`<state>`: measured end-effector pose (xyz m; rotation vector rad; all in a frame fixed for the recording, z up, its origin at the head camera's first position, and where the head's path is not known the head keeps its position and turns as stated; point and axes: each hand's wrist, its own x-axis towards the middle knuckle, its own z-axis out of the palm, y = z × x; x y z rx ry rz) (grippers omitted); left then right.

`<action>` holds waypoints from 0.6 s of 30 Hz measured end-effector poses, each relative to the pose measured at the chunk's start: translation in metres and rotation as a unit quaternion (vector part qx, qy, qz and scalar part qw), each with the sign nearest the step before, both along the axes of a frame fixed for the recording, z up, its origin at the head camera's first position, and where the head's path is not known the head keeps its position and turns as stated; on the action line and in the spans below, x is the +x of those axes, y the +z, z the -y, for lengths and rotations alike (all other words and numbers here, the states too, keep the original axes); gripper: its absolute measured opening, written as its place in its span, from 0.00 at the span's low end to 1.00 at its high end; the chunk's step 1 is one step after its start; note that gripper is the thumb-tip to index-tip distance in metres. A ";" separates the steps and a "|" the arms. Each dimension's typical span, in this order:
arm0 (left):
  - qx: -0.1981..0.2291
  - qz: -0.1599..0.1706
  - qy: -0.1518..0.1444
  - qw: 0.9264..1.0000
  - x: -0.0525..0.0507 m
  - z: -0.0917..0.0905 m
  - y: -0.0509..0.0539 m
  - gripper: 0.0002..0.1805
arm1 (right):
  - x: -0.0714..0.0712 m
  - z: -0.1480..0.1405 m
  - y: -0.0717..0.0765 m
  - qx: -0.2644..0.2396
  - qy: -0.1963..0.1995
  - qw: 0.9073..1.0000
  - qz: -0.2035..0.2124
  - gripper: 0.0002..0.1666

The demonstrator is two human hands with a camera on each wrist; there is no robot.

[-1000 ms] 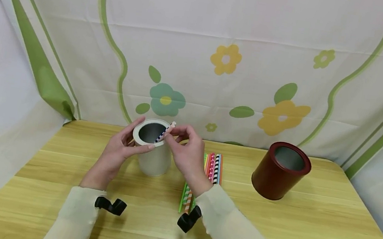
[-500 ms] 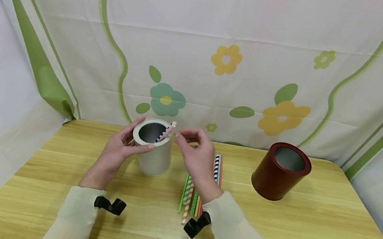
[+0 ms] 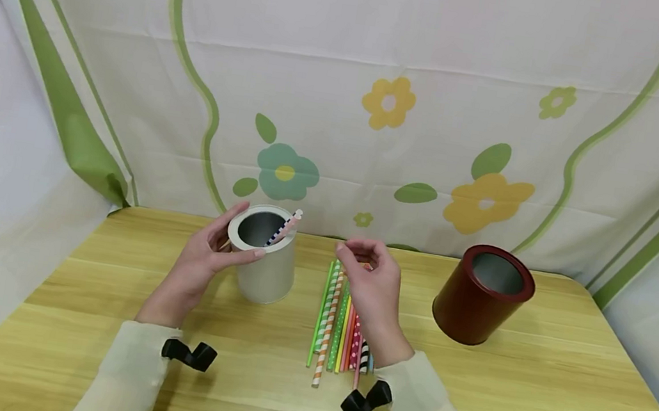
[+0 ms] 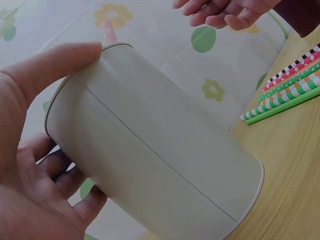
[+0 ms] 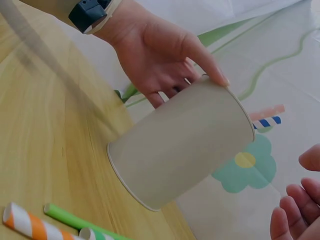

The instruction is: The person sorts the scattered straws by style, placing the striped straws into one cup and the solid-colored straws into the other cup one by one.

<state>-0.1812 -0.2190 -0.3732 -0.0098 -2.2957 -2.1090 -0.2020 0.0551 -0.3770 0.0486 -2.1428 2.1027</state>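
1. Left of centre on the wooden table (image 3: 253,391), head view first: the left hand (image 3: 198,261) is wrapped round the cream tin can (image 3: 265,277), thumb laid along the near rim, other fingers round the left side; the can stands upright, and out of its mouth lean a pale pink straw (image 3: 287,228) and a blue-and-white straw (image 3: 274,237), side by side at the right of the rim.

2. Across to the right hand (image 3: 374,285), same view: grip released, fingers loosely bent, poised above the row of patterned straws (image 3: 338,326); the orange-and-white striped straw (image 3: 327,331) juts out towards the person; well to the right stands the dark red tin can (image 3: 473,310); behind everything hangs the floral cloth (image 3: 329,114).

3. Over to the left wrist, right up close: the left thumb presses on the rim, fingers curling behind; a thin seam (image 4: 155,156) runs down the can's wall; the pink tip peeks over the rim; up top, the right hand shows relaxed, parted fingers; a plain green straw (image 4: 285,106) edges the row.

4. Now the right wrist: the left hand grasps that same can, both straws poking past its rim; the right hand, partly cut off, shows thumb and fingers apart; straw ends crowd the bottom left corner.
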 end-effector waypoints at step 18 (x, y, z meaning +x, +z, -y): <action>0.000 -0.001 0.008 1.000 0.005 0.005 0.000 0.50 | -0.004 -0.035 -0.028 -0.006 -0.056 0.996 0.070 0.14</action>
